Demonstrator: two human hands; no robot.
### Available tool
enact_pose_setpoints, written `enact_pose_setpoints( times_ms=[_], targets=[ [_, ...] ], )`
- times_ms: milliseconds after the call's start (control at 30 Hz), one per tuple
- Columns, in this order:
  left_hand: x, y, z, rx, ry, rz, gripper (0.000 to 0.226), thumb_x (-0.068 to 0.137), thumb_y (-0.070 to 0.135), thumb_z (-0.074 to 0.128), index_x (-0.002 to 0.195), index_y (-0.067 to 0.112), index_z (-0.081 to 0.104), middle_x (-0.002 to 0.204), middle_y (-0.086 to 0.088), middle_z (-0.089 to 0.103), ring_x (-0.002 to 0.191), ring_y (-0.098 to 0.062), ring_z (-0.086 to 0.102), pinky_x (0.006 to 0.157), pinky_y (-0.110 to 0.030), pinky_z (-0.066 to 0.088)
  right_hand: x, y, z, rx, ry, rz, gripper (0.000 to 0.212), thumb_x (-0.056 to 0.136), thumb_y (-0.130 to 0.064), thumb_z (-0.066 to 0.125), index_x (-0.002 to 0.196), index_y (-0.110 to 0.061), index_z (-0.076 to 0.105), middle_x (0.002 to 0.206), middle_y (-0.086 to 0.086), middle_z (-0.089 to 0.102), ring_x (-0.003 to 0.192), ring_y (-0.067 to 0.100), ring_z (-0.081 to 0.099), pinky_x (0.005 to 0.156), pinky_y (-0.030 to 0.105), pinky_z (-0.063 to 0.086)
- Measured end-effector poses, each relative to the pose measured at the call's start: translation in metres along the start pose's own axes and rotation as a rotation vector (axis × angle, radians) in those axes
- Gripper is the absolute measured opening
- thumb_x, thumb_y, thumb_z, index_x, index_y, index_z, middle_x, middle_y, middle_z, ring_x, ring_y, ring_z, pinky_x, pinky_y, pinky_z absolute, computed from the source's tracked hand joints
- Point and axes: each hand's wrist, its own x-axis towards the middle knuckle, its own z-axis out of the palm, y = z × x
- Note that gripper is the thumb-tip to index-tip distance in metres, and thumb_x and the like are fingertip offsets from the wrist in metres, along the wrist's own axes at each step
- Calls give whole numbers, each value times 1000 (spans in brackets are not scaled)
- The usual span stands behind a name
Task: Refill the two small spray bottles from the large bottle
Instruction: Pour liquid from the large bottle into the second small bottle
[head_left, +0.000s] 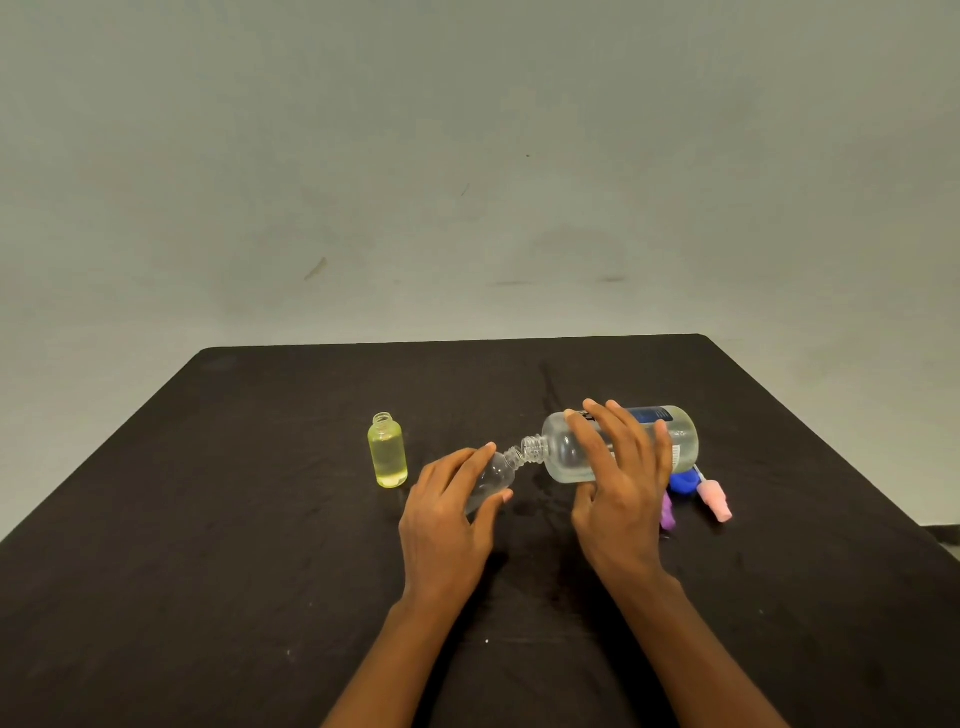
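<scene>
Tipping large bottle (566, 453) against small bottle (497, 474), table (260, 467) centre.

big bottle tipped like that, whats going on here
A person is refilling small bottles. The right hand holds the large bottle tipped nearly flat, its open neck meeting the mouth of a small clear bottle that the left hand grips at a tilt. A small yellow bottle stands uncapped to the left, holding liquid. A pink spray head, a purple piece and a blue cap lie on the black table by the right hand.
</scene>
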Motion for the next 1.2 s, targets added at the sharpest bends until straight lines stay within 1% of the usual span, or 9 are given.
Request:
enact_pose_setpoints(
  times_ms=[133,300,367,533,800,967,1100,1200],
  targets=[
    [0,-1,0,1,5,-2,50,72,21,81,120,23,64,107,12,64,99,-7,58,76,-28,52,0,0,0,-3,-1,1,74,55,28,64,120,-8,64,127,13,59,129,24,40,112,52,18],
    [0,-2,2,3,7,5,49,73,22,81,120,24,64,108,13,63,99,-5,57,76,-26,51,1,-1,0,-6,3,-1,74,54,28,63,119,-8,64,126,13,59,129,23,40,115,44,11],
    [0,-2,2,7,4,-1,50,73,23,80,120,25,64,108,14,63,99,-4,56,76,-25,50,1,-1,0,-6,6,1,74,54,29,63,118,-8,65,125,13,60,128,23,40,115,45,12],
    [0,-3,2,15,9,-3,50,73,23,80,120,25,64,108,13,63,100,-4,56,77,-23,49,1,-1,0,-10,0,-1,74,54,28,62,118,-9,64,126,12,60,128,23,41,113,50,16],
    [0,-3,2,20,22,-1,48,71,24,82,116,24,65,108,13,63,101,0,52,79,-21,47,0,-2,-1,-13,-2,3,74,54,28,62,119,-9,64,127,12,60,128,25,44,115,46,12],
    [-1,-4,3,9,30,-9,48,69,23,83,114,24,65,107,15,63,101,4,49,79,-15,42,0,-3,-1,-10,-9,5,74,54,28,62,118,-9,65,126,12,60,128,25,43,114,48,14],
    [0,-4,4,21,28,-10,49,69,24,83,115,25,64,107,16,62,101,6,47,78,-16,42,0,-2,-2,-6,-9,-2,74,53,28,62,118,-8,64,126,13,60,128,25,42,116,43,9],
    [0,-4,3,23,29,-7,48,70,26,82,114,25,64,107,15,63,99,4,49,76,-18,45,0,-3,-1,-5,-6,-2,74,53,28,62,117,-8,65,126,13,60,127,25,42,115,43,9]
  ],
)
